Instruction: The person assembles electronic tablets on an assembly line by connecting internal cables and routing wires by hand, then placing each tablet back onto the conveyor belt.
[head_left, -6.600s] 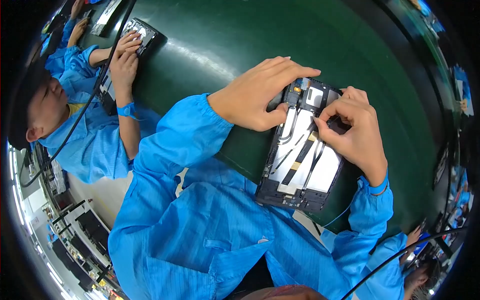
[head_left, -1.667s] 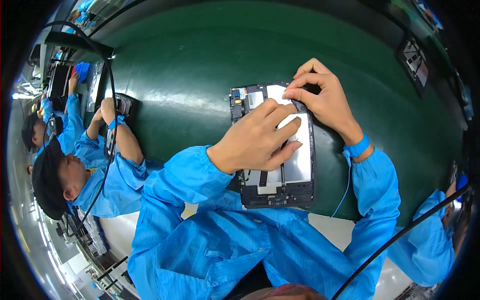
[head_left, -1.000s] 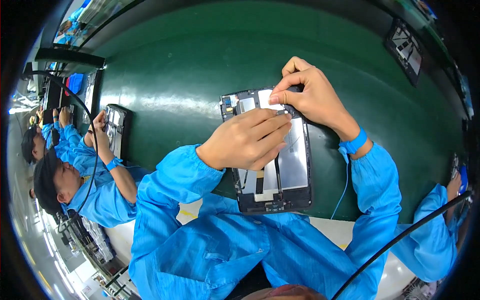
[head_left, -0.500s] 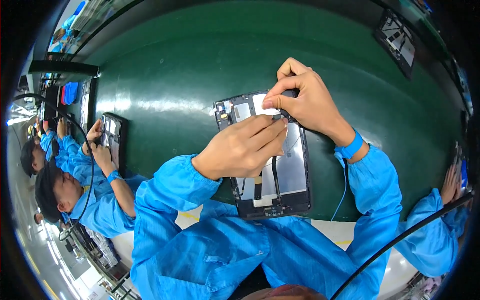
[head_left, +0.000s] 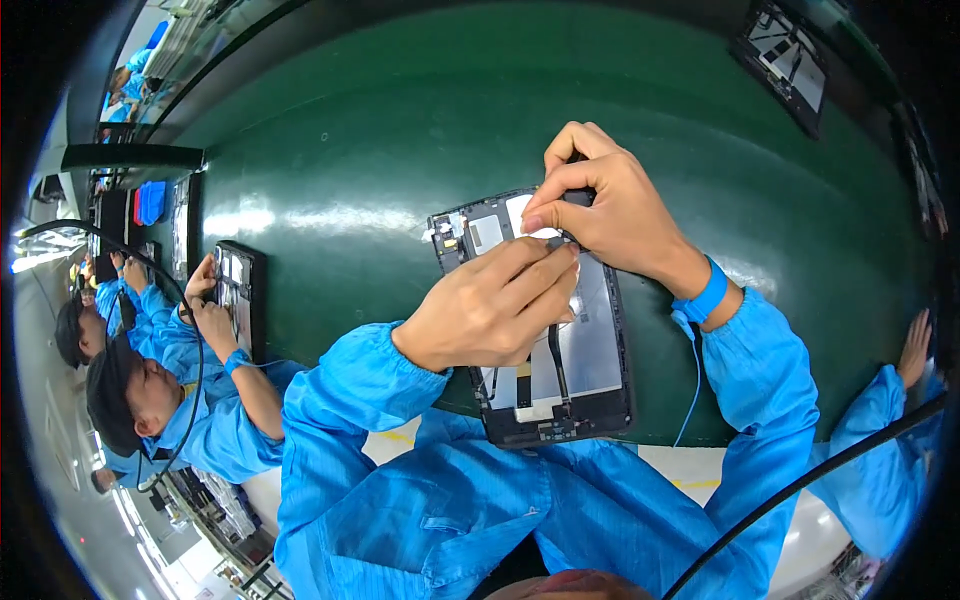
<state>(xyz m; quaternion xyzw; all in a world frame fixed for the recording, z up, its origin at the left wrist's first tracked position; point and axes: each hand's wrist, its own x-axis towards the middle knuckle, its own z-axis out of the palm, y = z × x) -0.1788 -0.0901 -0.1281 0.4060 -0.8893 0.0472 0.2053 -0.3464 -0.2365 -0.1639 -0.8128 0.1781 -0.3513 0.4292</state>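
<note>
An opened tablet (head_left: 600,350) lies slightly slanted on the bench in front of me, showing silver plates and black flat cables in a dark frame. My left hand (head_left: 495,300) reaches over its middle, thumb and fingers pinched together near the upper right part. A small dark piece shows at those fingertips, too covered to name. Just above, my right hand (head_left: 615,205) is closed in a pinch over the tablet's top right corner; what it grips is hidden. A black flat cable (head_left: 557,360) runs from the tablet's lower end up under my left hand.
The tablet rests on a green bench top (head_left: 350,150). Another opened tablet (head_left: 785,65) is at the far right. A blue wrist strap (head_left: 703,295) with a cord circles my right wrist. Co-workers in blue sit at left, one handling a tablet (head_left: 240,290); another person's hand (head_left: 915,350) shows at right.
The view has shifted slightly. Both my hands keep their pinches over the same part of the tablet, with only small finger movement.
</note>
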